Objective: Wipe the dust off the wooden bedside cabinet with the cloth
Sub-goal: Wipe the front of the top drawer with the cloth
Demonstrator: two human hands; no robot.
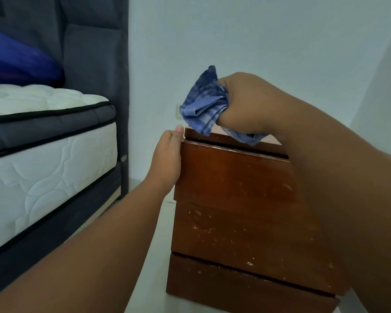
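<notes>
The wooden bedside cabinet (pixel 233 199) stands on the floor in front of me, reddish brown, with scuffed, speckled drawer fronts. My right hand (pixel 246 102) is raised just above its top and is closed on a bunched blue checked cloth (pixel 204 105). A lower fold of the cloth hangs down to the cabinet's top near its front edge. My left hand (pixel 167 159) lies flat against the cabinet's upper left side, thumb up at the top corner, holding nothing. My right forearm hides the cabinet's right side.
A bed with a white quilted mattress (pixel 45 168) and dark grey headboard (pixel 95 64) stands to the left, a blue pillow (pixel 16 62) on it. A strip of pale floor (pixel 149 222) separates bed and cabinet. The white wall (pixel 257 37) rises right behind the cabinet.
</notes>
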